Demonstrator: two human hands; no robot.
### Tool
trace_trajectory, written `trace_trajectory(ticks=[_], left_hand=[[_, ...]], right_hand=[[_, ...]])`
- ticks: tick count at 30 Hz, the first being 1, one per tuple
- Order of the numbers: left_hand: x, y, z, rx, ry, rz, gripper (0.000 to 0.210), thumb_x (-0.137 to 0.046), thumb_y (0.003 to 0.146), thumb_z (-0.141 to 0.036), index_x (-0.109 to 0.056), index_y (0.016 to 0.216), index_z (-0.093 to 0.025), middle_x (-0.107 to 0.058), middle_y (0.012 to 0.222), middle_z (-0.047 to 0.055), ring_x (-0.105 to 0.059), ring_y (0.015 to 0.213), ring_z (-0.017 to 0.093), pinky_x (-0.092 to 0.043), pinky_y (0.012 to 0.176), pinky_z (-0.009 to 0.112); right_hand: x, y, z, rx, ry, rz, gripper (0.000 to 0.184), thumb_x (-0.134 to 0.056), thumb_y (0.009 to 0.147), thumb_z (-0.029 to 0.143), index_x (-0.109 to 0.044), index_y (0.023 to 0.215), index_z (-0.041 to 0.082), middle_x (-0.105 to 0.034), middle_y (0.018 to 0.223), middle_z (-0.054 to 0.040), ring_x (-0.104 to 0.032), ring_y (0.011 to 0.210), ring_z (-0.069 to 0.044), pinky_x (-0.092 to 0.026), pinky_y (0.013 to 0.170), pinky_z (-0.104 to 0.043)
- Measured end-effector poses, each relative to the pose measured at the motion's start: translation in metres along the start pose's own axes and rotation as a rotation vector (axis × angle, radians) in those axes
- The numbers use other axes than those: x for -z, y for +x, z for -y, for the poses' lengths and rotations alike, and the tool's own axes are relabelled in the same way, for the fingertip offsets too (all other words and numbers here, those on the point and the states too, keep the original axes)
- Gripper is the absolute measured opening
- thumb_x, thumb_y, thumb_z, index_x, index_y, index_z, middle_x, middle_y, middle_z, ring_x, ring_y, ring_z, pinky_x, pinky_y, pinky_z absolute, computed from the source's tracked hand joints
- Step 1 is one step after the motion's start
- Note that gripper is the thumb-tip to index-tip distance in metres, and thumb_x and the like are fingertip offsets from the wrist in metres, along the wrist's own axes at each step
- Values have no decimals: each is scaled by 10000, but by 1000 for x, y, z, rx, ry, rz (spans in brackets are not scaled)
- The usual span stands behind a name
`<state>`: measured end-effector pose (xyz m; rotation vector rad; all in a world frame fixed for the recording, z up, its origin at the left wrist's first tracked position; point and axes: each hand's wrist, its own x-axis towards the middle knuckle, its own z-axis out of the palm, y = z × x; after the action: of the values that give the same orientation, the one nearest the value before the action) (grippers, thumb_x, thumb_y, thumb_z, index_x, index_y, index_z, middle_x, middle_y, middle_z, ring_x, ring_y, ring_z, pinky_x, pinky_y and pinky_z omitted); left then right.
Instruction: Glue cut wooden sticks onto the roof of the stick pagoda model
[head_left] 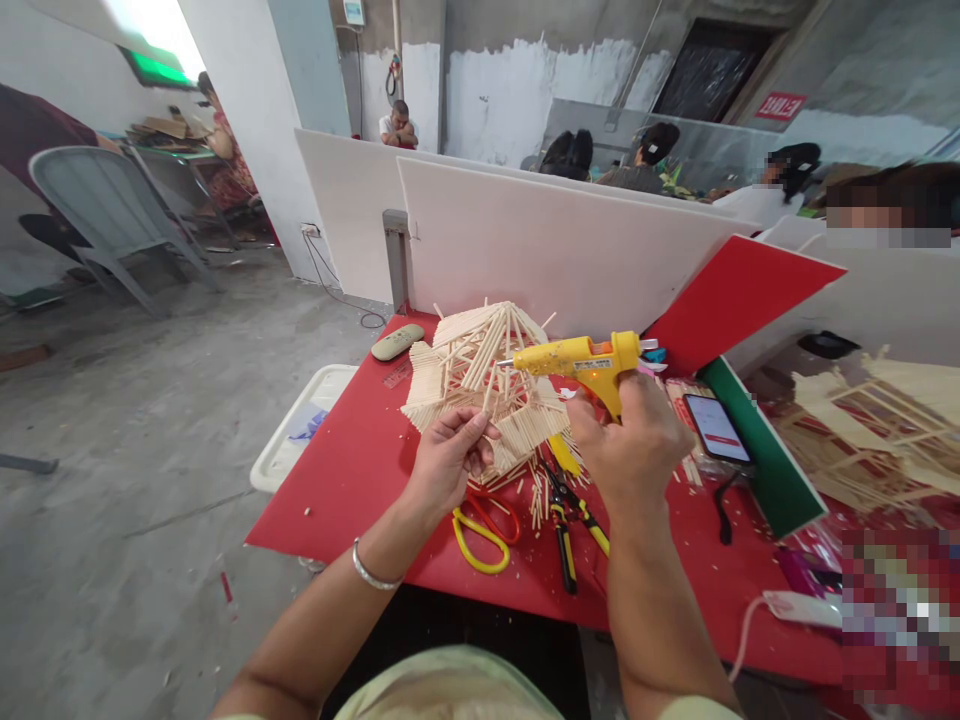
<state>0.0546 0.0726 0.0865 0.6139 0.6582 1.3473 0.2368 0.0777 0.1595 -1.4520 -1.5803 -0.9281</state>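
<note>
My left hand [455,452] pinches a short wooden stick [490,390] and holds it upright. A yellow glue gun [574,358] is gripped in my right hand [634,430], its nozzle pointing left at the top of that stick; whether they touch I cannot tell. Right behind both hands stands a small stick-built house model [431,385] with a peaked roof, partly hidden by the hands and the gun. Below it lie scissors [480,540] with yellow and red handles, black-and-yellow pliers [564,545] and loose cut sticks [538,500].
The red tabletop [337,500] carries a phone [716,428], a glasses case [397,342] and a green board [765,450]. White partitions [540,240] rise behind. Another stick model [885,420] is at right, a white bin [281,445] at left. Several people sit beyond.
</note>
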Motion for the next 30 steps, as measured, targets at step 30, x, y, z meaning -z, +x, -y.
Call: trace_trajectory(ticks=[30], left_hand=[[-3, -2, 1, -108, 99, -92, 347, -842, 682, -372, -647, 860, -147, -707, 722, 29, -581, 449, 74, -361, 355, 153]], right_hand=[[5, -1, -2, 12, -25, -22, 186, -556, 810, 293, -633, 951, 200, -626, 717, -6, -524, 607, -150, -329, 547, -285]])
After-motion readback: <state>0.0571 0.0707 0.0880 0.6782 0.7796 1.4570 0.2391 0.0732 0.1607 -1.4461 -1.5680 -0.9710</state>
